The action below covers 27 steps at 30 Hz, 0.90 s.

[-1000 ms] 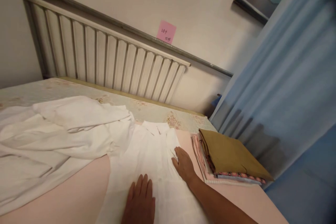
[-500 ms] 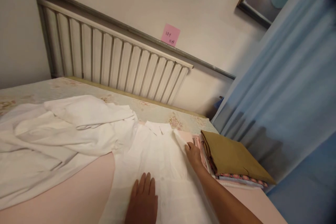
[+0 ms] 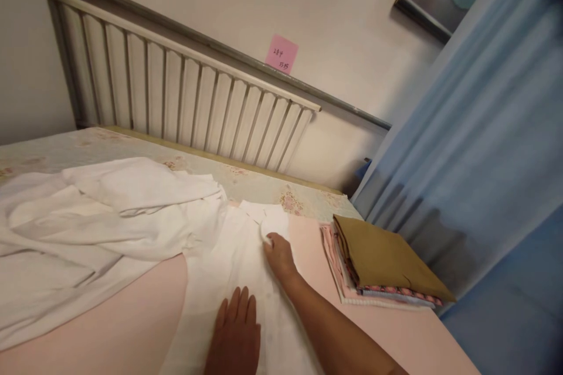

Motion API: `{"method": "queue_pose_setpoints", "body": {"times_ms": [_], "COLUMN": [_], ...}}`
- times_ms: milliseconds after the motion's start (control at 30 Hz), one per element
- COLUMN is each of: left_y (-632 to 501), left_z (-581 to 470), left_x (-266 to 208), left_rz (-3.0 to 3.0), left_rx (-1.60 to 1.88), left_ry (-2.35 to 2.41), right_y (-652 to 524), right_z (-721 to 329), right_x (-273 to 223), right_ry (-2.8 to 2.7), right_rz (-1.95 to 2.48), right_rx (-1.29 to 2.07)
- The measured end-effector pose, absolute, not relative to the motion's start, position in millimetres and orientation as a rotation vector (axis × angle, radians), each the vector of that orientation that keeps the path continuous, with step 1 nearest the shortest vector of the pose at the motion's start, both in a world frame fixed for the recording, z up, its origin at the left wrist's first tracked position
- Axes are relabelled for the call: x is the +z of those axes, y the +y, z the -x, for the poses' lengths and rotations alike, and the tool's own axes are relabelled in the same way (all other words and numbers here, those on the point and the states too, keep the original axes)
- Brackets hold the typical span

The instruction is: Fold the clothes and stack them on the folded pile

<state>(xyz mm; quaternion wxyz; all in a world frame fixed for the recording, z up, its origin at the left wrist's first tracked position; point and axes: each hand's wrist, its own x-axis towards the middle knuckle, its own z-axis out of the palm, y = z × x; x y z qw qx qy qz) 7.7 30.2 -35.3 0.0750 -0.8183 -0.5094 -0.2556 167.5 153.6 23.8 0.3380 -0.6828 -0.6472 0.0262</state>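
Note:
A white shirt (image 3: pixel 224 258) lies spread on a pink surface (image 3: pixel 308 246), its collar at the far end. My left hand (image 3: pixel 236 328) rests flat on the front of the shirt, fingers stretched out. Just below the collar, my right hand (image 3: pixel 280 255) pinches the shirt's right edge, which is folded inward over the front. Left of the shirt lies a crumpled heap of white cloth (image 3: pixel 118 217).
A stack of folded clothes (image 3: pixel 391 252), ochre on top, sits to the right. Behind are a flowered cover (image 3: pixel 292 199) and a radiator (image 3: pixel 185 105). A blue curtain (image 3: pixel 461 146) hangs at the right; a pink note (image 3: pixel 281 54) is on the wall.
My right hand has moved left, carrying the shirt's right edge inward over the front. More pink surface shows beside the stack. My left hand stays flat on the shirt.

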Motion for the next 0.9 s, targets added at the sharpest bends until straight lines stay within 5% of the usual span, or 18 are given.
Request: {"method": "queue_pose_setpoints", "body": {"times_ms": [567,900], "left_y": [30,27], "left_z": [-9,-6], "left_x": [-32,-31], "left_rz": [2.5,2.535], "left_rx": [-0.746,-0.752], "left_ry": [-1.572,-1.512], "right_y": [-46,-144], "right_z": [-242,-225], "right_x": [30,9], "right_ry": [-1.697,-1.967], "right_rz": [1.715,1.661], "right_rx": [0.341,0.083]}}
